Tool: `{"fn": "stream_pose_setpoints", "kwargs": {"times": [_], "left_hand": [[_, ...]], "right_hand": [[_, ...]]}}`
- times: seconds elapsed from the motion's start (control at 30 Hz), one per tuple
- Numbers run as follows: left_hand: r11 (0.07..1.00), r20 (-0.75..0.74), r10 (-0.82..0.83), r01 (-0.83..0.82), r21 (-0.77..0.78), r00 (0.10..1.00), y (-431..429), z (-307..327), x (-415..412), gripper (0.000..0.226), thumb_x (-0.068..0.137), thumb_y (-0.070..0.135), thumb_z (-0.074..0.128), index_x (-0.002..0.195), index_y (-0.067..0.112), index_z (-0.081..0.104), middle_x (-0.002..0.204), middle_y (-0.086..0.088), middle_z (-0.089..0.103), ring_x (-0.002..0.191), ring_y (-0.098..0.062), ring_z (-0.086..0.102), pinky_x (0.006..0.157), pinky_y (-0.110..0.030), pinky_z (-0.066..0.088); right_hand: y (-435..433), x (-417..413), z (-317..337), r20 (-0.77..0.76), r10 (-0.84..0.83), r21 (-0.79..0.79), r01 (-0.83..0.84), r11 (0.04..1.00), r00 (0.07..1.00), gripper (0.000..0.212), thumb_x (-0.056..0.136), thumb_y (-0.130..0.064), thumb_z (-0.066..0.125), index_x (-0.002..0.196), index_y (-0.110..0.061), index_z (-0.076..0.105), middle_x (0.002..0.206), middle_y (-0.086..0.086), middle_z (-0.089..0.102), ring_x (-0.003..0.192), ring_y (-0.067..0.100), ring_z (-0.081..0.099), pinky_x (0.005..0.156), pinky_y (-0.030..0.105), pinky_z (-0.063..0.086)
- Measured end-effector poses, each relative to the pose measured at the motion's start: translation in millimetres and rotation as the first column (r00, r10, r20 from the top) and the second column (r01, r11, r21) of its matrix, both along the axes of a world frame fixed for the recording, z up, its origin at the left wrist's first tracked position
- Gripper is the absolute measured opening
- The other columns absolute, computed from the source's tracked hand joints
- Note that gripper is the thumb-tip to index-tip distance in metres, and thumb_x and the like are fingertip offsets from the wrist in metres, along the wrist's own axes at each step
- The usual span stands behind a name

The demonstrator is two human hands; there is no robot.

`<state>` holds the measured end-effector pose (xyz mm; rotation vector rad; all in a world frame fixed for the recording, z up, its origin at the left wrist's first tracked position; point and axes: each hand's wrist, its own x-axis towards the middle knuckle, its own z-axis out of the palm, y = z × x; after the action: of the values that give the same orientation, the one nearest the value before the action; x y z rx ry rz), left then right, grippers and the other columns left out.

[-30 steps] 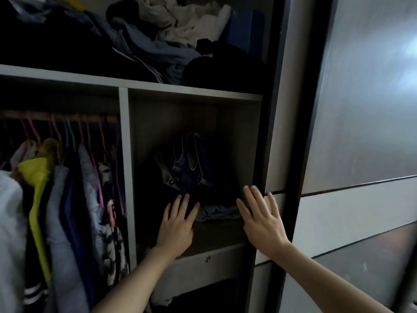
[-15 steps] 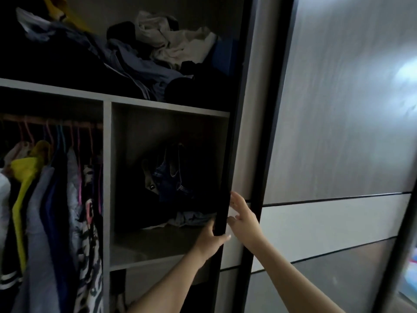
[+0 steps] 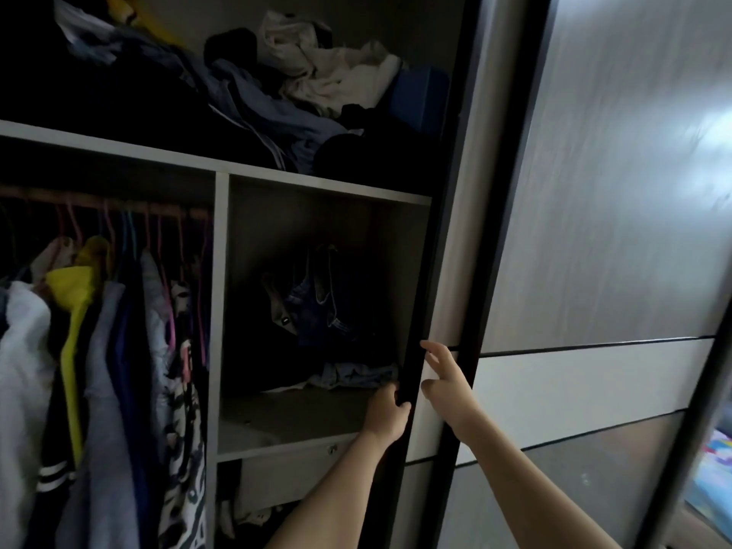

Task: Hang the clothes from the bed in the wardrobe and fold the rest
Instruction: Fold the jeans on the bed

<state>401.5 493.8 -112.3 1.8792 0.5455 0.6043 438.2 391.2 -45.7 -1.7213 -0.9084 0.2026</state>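
I face an open wardrobe. My left hand grips the dark edge of the sliding door, fingers curled round it. My right hand lies against the door's pale panel just right of that edge, fingers spread. Several garments hang on coloured hangers from the rail at the left. Dark and blue clothes lie at the back of the middle compartment. The bed is out of view.
A messy heap of clothes and a blue box fill the top shelf. A drawer sits below the middle compartment. Large sliding panels cover the right side. A colourful patterned fabric shows at the far right.
Both hands left the middle compartment and moved right to the sliding door; the left hand took hold of its edge. The door has slid left, covering more of the compartment.
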Motion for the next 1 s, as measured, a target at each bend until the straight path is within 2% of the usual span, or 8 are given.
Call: {"fn": "stream_pose_setpoints", "kwargs": {"times": [0.17,0.43,0.57,0.67,0.77,0.83,0.9,1.0], "left_hand": [[0.999,0.034,-0.050,0.050,-0.012,0.998,13,0,-6,0.039,0.089,-0.005,0.048,0.126,0.004,0.054,0.123,-0.011,0.060,0.117,-0.023,0.055,0.101,-0.033,0.043],[0.996,0.064,-0.083,0.085,-0.025,0.994,28,-7,-32,0.044,0.085,-0.009,0.049,0.126,0.008,0.055,0.119,-0.008,0.063,0.107,-0.018,0.060,0.092,-0.031,0.050],[0.999,0.058,-0.041,0.041,-0.005,0.997,40,-11,-61,0.046,0.085,-0.005,0.050,0.128,0.012,0.053,0.121,-0.003,0.062,0.110,-0.014,0.058,0.090,-0.023,0.048],[0.998,0.048,0.055,-0.056,0.030,0.997,50,-13,-94,0.045,0.087,0.001,0.050,0.130,0.013,0.051,0.123,0.000,0.060,0.116,-0.014,0.055,0.092,-0.021,0.044],[0.987,0.050,0.143,-0.146,0.068,0.988,62,-19,-130,0.046,0.090,0.007,0.048,0.136,0.015,0.045,0.128,0.004,0.056,0.121,-0.011,0.050,0.089,-0.016,0.037],[0.970,0.047,0.218,-0.222,0.095,0.975,69,-25,-155,0.051,0.093,0.013,0.046,0.143,0.016,0.036,0.136,0.004,0.049,0.128,-0.012,0.045,0.092,-0.015,0.033],[0.930,0.014,0.325,-0.323,0.176,0.945,74,-29,-179,0.056,0.096,0.021,0.045,0.148,0.016,0.025,0.147,0.001,0.039,0.134,-0.014,0.037,0.099,-0.018,0.029],[0.864,-0.019,0.441,-0.419,0.279,0.897,84,-37,-220,0.062,0.098,0.028,0.043,0.151,0.020,0.011,0.155,0.003,0.021,0.140,-0.012,0.025,0.107,-0.018,0.021]], "right_hand": [[6,-11,2,-0.069,-0.025,0.040,0.028,0.999,0.997,0.053,0.080,0.021,0.034,0.103,-0.025,0.048,0.122,-0.004,0.044,0.117,0.005,0.038,0.058,0.009,0.041],[17,-33,7,-0.104,-0.017,0.049,0.022,0.999,0.994,0.044,0.075,0.023,0.031,0.082,-0.017,0.047,0.100,-0.015,0.056,0.077,-0.021,0.052,0.048,0.006,0.038],[28,-53,7,-0.056,0.053,0.071,-0.049,0.996,0.997,0.045,0.076,0.024,0.030,0.082,-0.016,0.048,0.105,-0.014,0.057,0.105,-0.004,0.051,0.055,0.003,0.040],[41,-75,5,0.012,0.154,0.048,-0.154,0.987,0.988,0.051,0.077,0.024,0.028,0.088,-0.021,0.049,0.110,-0.015,0.055,0.117,0.002,0.046,0.074,0.003,0.041],[55,-95,3,0.103,0.269,0.008,-0.272,0.962,0.958,0.061,0.076,0.025,0.026,0.099,-0.026,0.050,0.113,-0.020,0.051,0.121,0.005,0.044,0.095,0.018,0.035],[67,-111,-3,0.223,0.372,-0.092,-0.360,0.928,0.901,0.065,0.074,0.023,0.030,0.106,-0.030,0.049,0.118,-0.024,0.048,0.124,0.007,0.044,0.095,0.015,0.034],[76,-119,-13,0.480,0.343,-0.149,-0.310,0.939,0.808,0.065,0.071,0.019,0.039,0.115,-0.027,0.053,0.124,-0.021,0.048,0.126,0.012,0.046,0.095,0.008,0.033],[90,-120,-27,0.923,0.057,-0.039,-0.054,0.998,0.382,0.059,0.056,0.006,0.062,0.113,-0.011,0.065,0.128,0.010,0.058,0.126,0.033,0.047,0.102,0.037,0.039]]}}
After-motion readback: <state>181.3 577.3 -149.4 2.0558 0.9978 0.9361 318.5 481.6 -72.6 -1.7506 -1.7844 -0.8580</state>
